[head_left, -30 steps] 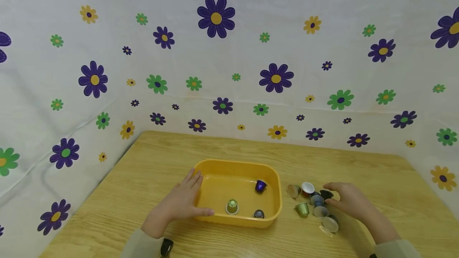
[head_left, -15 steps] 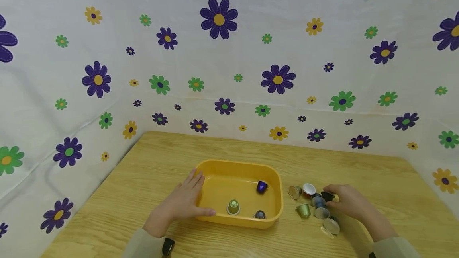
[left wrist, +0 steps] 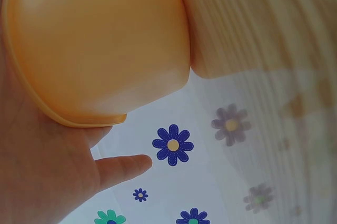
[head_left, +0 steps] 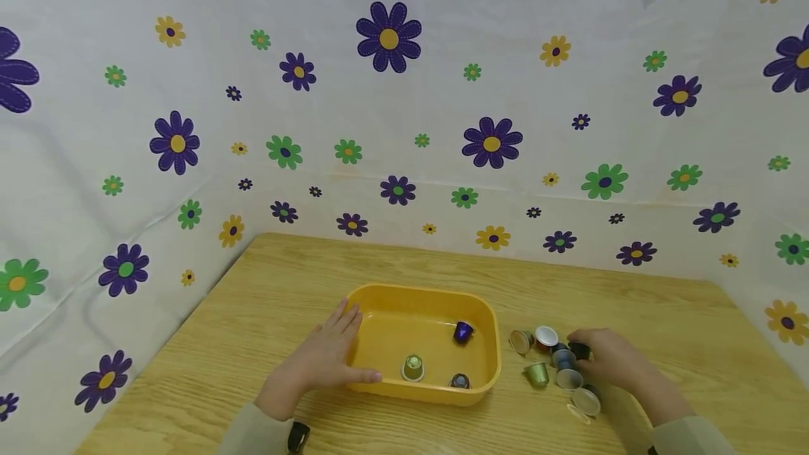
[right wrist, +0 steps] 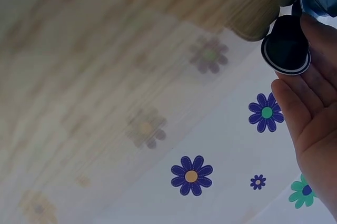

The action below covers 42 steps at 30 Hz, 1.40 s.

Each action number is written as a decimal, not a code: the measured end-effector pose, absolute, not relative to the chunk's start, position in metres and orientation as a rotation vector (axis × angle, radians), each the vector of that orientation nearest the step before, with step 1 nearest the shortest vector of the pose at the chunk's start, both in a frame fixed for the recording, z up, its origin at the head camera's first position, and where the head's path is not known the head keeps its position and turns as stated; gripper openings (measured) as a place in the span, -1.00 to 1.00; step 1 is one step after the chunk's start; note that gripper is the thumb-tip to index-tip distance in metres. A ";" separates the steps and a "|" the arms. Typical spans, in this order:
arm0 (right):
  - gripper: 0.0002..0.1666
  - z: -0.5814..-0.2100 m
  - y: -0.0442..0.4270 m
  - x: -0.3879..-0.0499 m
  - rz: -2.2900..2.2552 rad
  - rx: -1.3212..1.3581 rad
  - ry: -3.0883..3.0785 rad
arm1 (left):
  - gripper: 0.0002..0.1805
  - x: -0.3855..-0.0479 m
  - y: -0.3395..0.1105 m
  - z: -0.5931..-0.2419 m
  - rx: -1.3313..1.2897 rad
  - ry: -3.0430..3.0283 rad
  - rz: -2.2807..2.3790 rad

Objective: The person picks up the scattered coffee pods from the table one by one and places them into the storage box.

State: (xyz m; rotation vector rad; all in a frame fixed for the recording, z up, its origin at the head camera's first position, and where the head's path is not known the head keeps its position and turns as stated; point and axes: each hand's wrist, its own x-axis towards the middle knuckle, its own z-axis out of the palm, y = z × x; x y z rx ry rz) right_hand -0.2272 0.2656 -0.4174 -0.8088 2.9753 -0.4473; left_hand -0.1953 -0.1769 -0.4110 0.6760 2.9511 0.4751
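Observation:
A yellow plastic basin (head_left: 411, 291) stands on the table, with a blue coffee capsule (head_left: 463, 333), a green one (head_left: 413, 367) and a grey one (head_left: 460, 381) inside. My left hand (head_left: 316, 360) rests on its left rim, fingers straight and thumb along the near side. To the right of the basin, my right hand (head_left: 619, 364) pinches a black coffee capsule (right wrist: 286, 45) between thumb and fingers. In the head view the hand partly covers this capsule. Beside it lies a loose cluster of capsules, among them a green one (head_left: 537, 374) and a white-lidded one (head_left: 546, 336).
Several clear-lidded capsules (head_left: 586, 401) lie just left of the right hand. A dark object (head_left: 298, 436) shows by the left cuff. A white cloth with printed flowers (head_left: 354, 118) rises behind the wooden table (head_left: 303, 265).
The right fingers have closed in on the black capsule, which is now more covered in the head view. The left hand keeps its place on the basin; the head view shifts slightly.

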 end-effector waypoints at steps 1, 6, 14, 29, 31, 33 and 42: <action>-0.64 -0.418 0.266 -0.227 -0.452 -0.801 2.972 | 0.16 -0.195 -0.177 -0.411 0.674 2.950 0.473; -0.64 -0.419 0.266 -0.226 -0.449 -0.778 2.972 | 0.17 -0.195 -0.176 -0.411 0.667 2.943 0.477; -0.63 -0.420 0.267 -0.225 -0.454 -0.792 2.985 | 0.15 -0.195 -0.175 -0.411 0.658 2.953 0.476; -0.61 -0.414 0.271 -0.226 -0.458 -0.768 2.995 | 0.15 -0.195 -0.175 -0.410 0.653 2.940 0.484; -0.60 -0.410 0.271 -0.224 -0.452 -0.785 3.011 | 0.15 -0.195 -0.175 -0.411 0.653 2.940 0.488; -0.59 -0.407 0.270 -0.222 -0.450 -0.797 3.025 | 0.14 -0.195 -0.176 -0.411 0.655 2.941 0.489; -0.56 -0.397 0.267 -0.215 -0.483 -0.814 3.083 | 0.12 -0.196 -0.176 -0.412 0.655 2.950 0.485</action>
